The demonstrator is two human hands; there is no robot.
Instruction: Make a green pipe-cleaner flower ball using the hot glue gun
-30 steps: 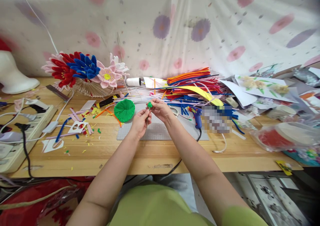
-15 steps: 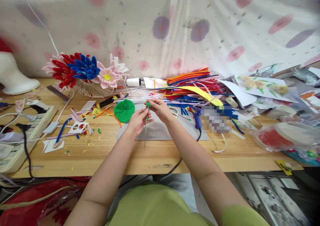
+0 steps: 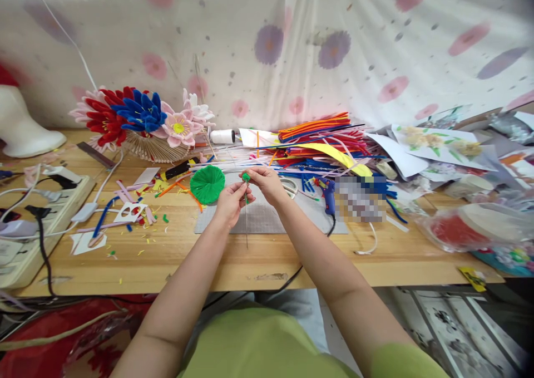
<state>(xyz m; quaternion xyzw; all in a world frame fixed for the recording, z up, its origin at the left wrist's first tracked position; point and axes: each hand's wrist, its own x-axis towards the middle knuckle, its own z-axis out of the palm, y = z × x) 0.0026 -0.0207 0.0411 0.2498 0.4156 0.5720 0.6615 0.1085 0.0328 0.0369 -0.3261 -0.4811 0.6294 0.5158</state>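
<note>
Between my hands, above the grey mat (image 3: 271, 222), is a small green fuzzy piece (image 3: 246, 176) at the top of a thin wire stem (image 3: 247, 227) that hangs down. My left hand (image 3: 232, 201) is closed, pinching the stem just under the green piece. With thumb and fingertips my right hand (image 3: 263, 181) grips the green piece itself from the right. Left of my hands lies a round, pleated green fuzzy disc (image 3: 207, 184), apart from both. The fingers hide part of the green piece.
Behind my hands lie bundled coloured pipe cleaners (image 3: 315, 127) and a thread spool (image 3: 222, 137). A blue glue gun (image 3: 329, 195) rests at the mat's right. Fuzzy flowers (image 3: 144, 113) stand back left, near a power strip (image 3: 50, 227). Scraps (image 3: 131, 212) litter the left.
The wire stem has swung from a slight tilt to nearly upright, its lower end moving a little right. The green piece has shifted slightly down and left between my fingers.
</note>
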